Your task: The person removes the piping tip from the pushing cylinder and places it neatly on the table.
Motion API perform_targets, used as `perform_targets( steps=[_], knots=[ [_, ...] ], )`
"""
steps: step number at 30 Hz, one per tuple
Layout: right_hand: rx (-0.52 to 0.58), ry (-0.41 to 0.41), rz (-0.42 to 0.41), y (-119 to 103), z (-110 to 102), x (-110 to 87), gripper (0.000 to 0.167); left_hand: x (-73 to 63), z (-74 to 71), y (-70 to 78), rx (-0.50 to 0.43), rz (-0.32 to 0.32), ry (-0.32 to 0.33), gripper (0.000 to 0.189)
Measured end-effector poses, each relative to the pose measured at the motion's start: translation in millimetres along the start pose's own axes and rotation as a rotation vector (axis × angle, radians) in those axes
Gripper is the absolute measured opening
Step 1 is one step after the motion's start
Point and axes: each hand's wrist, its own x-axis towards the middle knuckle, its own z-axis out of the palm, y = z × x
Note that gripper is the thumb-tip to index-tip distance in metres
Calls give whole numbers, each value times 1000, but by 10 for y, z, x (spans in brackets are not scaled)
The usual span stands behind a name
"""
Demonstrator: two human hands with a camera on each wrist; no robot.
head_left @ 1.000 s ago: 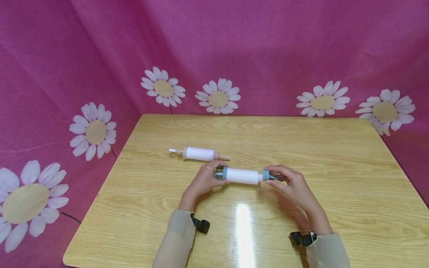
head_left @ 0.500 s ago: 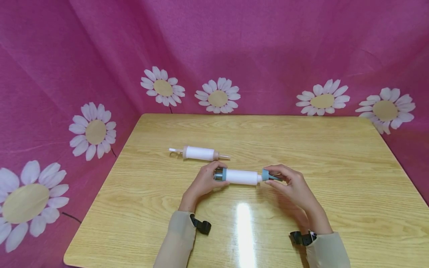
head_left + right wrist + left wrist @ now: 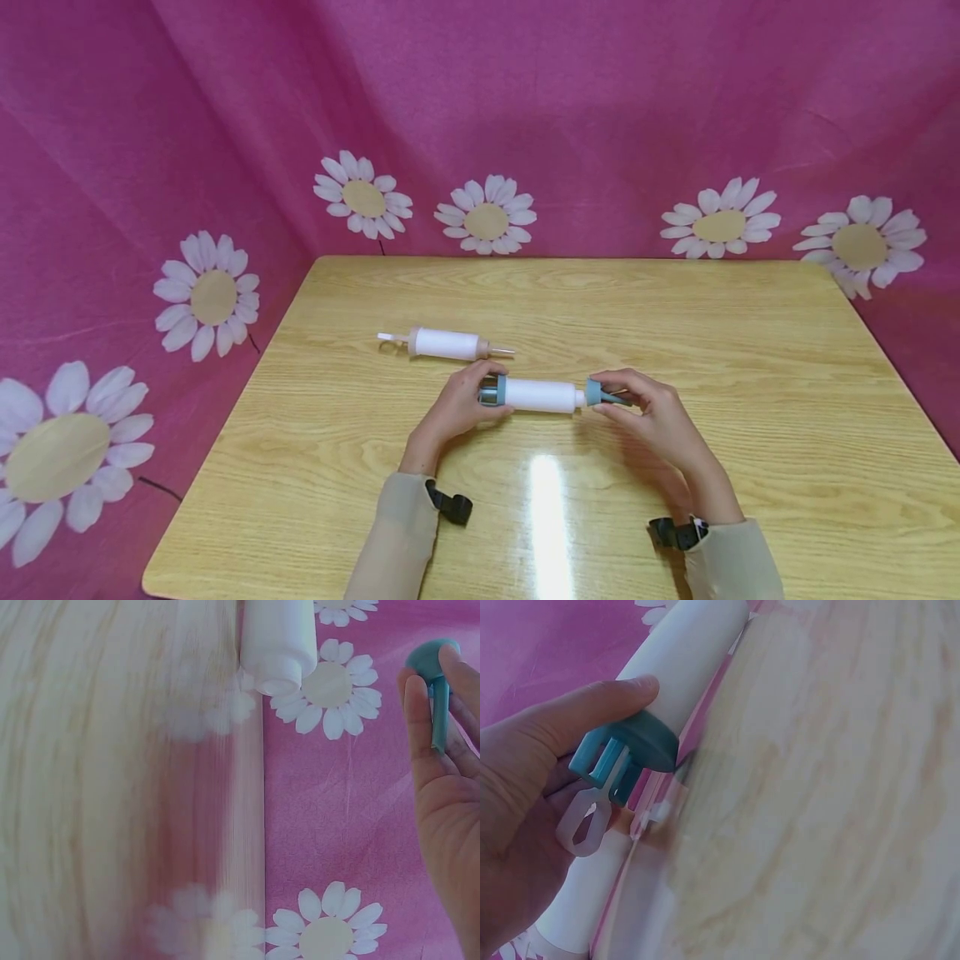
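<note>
My left hand point(image 3: 455, 408) grips a white syringe-like tube point(image 3: 540, 396) at its teal collar point(image 3: 649, 741). In the left wrist view the thumb lies along the white barrel, and a pale plunger loop point(image 3: 585, 825) sticks out behind the collar. The tube lies level, its narrow white neck point(image 3: 739, 607) end hidden there but pointing right in the head view. My right hand point(image 3: 660, 415) pinches a teal nozzle cap point(image 3: 594, 392) with a narrow stem point(image 3: 439, 712). Between the cap and the tube's neck point(image 3: 282, 677) there is a gap.
A second white syringe-like tube point(image 3: 446, 343) with beige ends lies on the wooden table point(image 3: 750, 333) just behind my left hand. Its pale loop points left, its thin tip right. A magenta flowered cloth point(image 3: 585, 125) hangs behind and left of the table.
The tube and my left hand have shifted very slightly left, and a small gap shows between neck and cap. My right hand stays almost where it was.
</note>
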Motion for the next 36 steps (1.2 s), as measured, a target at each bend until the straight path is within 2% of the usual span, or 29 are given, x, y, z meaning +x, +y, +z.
perform_targets(
  steps=[10, 15, 18, 24, 31, 36],
  knots=[
    [-3, -11, 3, -12, 5, 6, 34, -16, -8, 26, -23, -19, 0, 56],
    [2, -15, 3, -28, -1, 10, 34, -26, -18, 47, 1, 3, 55, 62],
    [3, -17, 5, -37, -2, 15, 34, -30, -27, 81, 16, 48, 115, 62],
    [13, -17, -4, -30, 16, 37, 35, -19, -59, 210, 19, 199, 208, 61],
    [19, -16, -16, -45, 42, 68, 34, -15, -83, 364, 21, 284, 221, 64],
    [17, -12, -27, -48, 65, 83, 34, -18, -71, 426, 7, 295, 225, 62]
  ],
)
